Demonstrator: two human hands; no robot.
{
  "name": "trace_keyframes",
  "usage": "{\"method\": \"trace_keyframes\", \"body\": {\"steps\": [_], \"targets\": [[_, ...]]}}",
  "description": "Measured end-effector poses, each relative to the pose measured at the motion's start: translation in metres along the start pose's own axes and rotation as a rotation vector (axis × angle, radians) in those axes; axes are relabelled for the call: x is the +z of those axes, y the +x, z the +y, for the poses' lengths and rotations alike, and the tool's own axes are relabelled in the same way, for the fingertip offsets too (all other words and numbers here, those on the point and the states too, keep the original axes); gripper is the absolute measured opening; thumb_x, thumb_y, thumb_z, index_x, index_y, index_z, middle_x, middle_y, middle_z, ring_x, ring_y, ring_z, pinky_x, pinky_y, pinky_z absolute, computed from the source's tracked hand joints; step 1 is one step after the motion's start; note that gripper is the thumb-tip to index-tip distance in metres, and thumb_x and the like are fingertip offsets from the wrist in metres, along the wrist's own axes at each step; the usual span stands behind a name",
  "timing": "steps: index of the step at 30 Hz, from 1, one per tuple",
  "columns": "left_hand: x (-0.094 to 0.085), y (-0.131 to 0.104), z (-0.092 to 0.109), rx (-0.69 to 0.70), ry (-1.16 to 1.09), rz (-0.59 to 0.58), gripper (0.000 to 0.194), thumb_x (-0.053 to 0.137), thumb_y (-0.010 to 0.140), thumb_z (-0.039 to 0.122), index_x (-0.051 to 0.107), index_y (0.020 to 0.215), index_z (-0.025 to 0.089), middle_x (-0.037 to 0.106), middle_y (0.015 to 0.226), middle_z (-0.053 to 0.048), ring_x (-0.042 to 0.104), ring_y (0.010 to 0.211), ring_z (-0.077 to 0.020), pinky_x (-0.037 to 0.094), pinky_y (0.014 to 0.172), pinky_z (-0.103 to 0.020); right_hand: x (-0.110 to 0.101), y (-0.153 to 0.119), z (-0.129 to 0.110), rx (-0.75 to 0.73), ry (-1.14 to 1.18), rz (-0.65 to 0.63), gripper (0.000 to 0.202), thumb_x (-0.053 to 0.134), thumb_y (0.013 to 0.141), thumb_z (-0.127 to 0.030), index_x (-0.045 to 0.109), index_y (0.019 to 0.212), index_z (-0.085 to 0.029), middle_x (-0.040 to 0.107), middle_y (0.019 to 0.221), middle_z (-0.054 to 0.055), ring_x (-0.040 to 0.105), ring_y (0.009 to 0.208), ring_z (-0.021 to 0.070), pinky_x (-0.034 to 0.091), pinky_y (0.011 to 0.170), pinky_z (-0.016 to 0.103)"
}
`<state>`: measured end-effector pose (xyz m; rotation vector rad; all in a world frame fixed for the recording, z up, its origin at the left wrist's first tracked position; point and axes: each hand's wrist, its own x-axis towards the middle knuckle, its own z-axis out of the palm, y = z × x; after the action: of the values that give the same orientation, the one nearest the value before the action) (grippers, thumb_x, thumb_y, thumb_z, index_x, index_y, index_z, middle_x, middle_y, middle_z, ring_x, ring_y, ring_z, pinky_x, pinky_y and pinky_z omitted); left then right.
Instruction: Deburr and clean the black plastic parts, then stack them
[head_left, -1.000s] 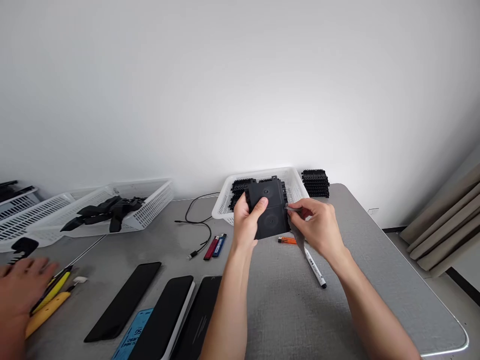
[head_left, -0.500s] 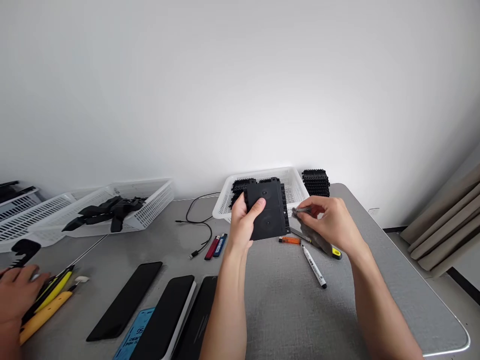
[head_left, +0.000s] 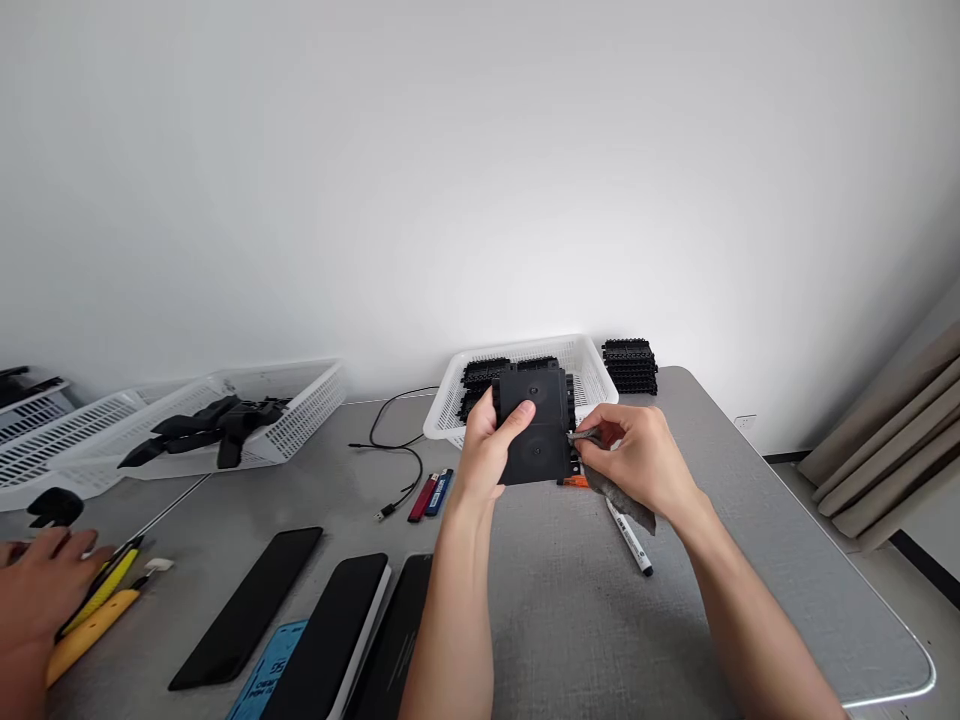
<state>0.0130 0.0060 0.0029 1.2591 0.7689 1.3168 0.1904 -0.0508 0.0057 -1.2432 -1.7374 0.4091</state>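
While fingertip-tight, right hand (head_left: 634, 455) around cloth (head_left: 621, 502).

Vs 0.5 s ago: right hand (head_left: 634, 455) closed the gap, and its pinched grey cloth (head_left: 626, 505) is back at the black panel's (head_left: 544, 425) right edge, lower down that edge than 1 s ago. Cloth now droops over the marker's (head_left: 630, 538) upper end; orange lighter (head_left: 574, 482) part-covered; yellow-ended grey tool out of sight. Far left, co-worker's hand (head_left: 45, 590) shifted right; black toothed part (head_left: 56, 508) beside it turned, teeth less visible.
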Motion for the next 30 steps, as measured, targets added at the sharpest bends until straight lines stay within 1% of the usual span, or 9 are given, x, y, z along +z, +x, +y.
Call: {"method": "trace_keyframes", "body": {"steps": [5, 10, 16, 18, 20, 22, 25, 28, 30], "targets": [[-0.001, 0.001, 0.0, -0.021, 0.015, -0.013, 0.044, 0.081, 0.071, 0.042, 0.065, 0.105, 0.018, 0.074, 0.102, -0.009, 0.071, 0.086, -0.0262, 0.057, 0.068, -0.033, 0.011, 0.004, 0.003, 0.112, 0.042, 0.173, 0.009, 0.061, 0.074, -0.018, 0.07, 0.075, -0.018, 0.059, 0.056, -0.002, 0.049, 0.05, 0.0117, 0.034, 0.048, 0.024], [-0.003, 0.001, 0.001, -0.04, 0.03, -0.027, 0.044, 0.08, 0.072, 0.043, 0.066, 0.106, 0.019, 0.074, 0.102, -0.009, 0.071, 0.084, -0.0259, 0.057, 0.065, -0.031, 0.017, 0.007, 0.007, 0.109, 0.061, 0.257, 0.01, 0.063, 0.076, -0.023, 0.073, 0.077, -0.019, 0.066, 0.063, 0.0, 0.058, 0.057, 0.0148, 0.043, 0.054, 0.026], [-0.006, -0.001, 0.002, -0.158, 0.065, -0.193, 0.036, 0.08, 0.073, 0.04, 0.068, 0.101, 0.019, 0.075, 0.094, -0.008, 0.07, 0.078, -0.0245, 0.055, 0.061, -0.03, 0.017, 0.016, 0.021, 0.065, 0.024, 0.492, 0.012, 0.064, 0.079, -0.027, 0.073, 0.081, -0.019, 0.069, 0.068, 0.002, 0.061, 0.062, 0.0166, 0.048, 0.063, 0.028], [-0.005, -0.003, 0.004, -0.205, 0.052, -0.281, 0.035, 0.081, 0.073, 0.038, 0.068, 0.099, 0.019, 0.075, 0.094, -0.008, 0.071, 0.078, -0.0246, 0.055, 0.061, -0.03, 0.015, 0.019, 0.027, 0.073, 0.034, 0.543, 0.013, 0.064, 0.08, -0.029, 0.073, 0.083, -0.019, 0.069, 0.069, 0.002, 0.061, 0.062, 0.0165, 0.048, 0.064, 0.028], [-0.005, -0.005, 0.006, -0.226, 0.06, -0.335, 0.035, 0.081, 0.072, 0.037, 0.068, 0.1, 0.019, 0.075, 0.094, -0.009, 0.071, 0.079, -0.0248, 0.055, 0.062, -0.03, 0.011, 0.021, 0.034, 0.114, 0.065, 0.546, 0.015, 0.064, 0.082, -0.031, 0.072, 0.085, -0.019, 0.069, 0.071, 0.002, 0.061, 0.064, 0.0166, 0.048, 0.063, 0.028], [-0.004, -0.006, 0.009, -0.177, 0.089, -0.284, 0.036, 0.08, 0.074, 0.038, 0.068, 0.102, 0.019, 0.075, 0.096, -0.009, 0.071, 0.08, -0.0246, 0.056, 0.063, -0.03, 0.007, 0.021, 0.039, 0.182, 0.072, 0.454, 0.015, 0.064, 0.082, -0.032, 0.071, 0.085, -0.019, 0.07, 0.073, 0.003, 0.062, 0.066, 0.0171, 0.046, 0.06, 0.027], [-0.005, -0.008, 0.012, -0.077, 0.146, -0.151, 0.039, 0.078, 0.075, 0.04, 0.067, 0.107, 0.02, 0.074, 0.099, -0.009, 0.071, 0.084, -0.0254, 0.057, 0.066, -0.03, 0.009, 0.018, 0.044, 0.263, 0.032, 0.149, 0.01, 0.064, 0.081, -0.028, 0.069, 0.082, -0.019, 0.07, 0.075, 0.003, 0.062, 0.064, 0.0165, 0.043, 0.055, 0.025], [-0.008, -0.01, 0.012, -0.006, 0.196, -0.126, 0.04, 0.078, 0.077, 0.04, 0.067, 0.11, 0.022, 0.073, 0.103, -0.009, 0.07, 0.091, -0.0262, 0.057, 0.074, -0.032, 0.029, 0.014, 0.046, 0.239, 0.047, -0.142, 0.008, 0.062, 0.078, -0.016, 0.069, 0.079, -0.02, 0.071, 0.076, 0.002, 0.062, 0.065, 0.0153, 0.041, 0.056, 0.023], [-0.011, -0.008, 0.009, 0.045, 0.226, -0.126, 0.039, 0.077, 0.077, 0.039, 0.066, 0.11, 0.022, 0.072, 0.103, -0.008, 0.068, 0.094, -0.0258, 0.056, 0.078, -0.032, 0.047, 0.013, 0.05, 0.212, 0.125, -0.262, 0.013, 0.062, 0.075, -0.01, 0.069, 0.075, -0.02, 0.071, 0.076, 0.001, 0.063, 0.068, 0.0151, 0.042, 0.058, 0.022]]}}
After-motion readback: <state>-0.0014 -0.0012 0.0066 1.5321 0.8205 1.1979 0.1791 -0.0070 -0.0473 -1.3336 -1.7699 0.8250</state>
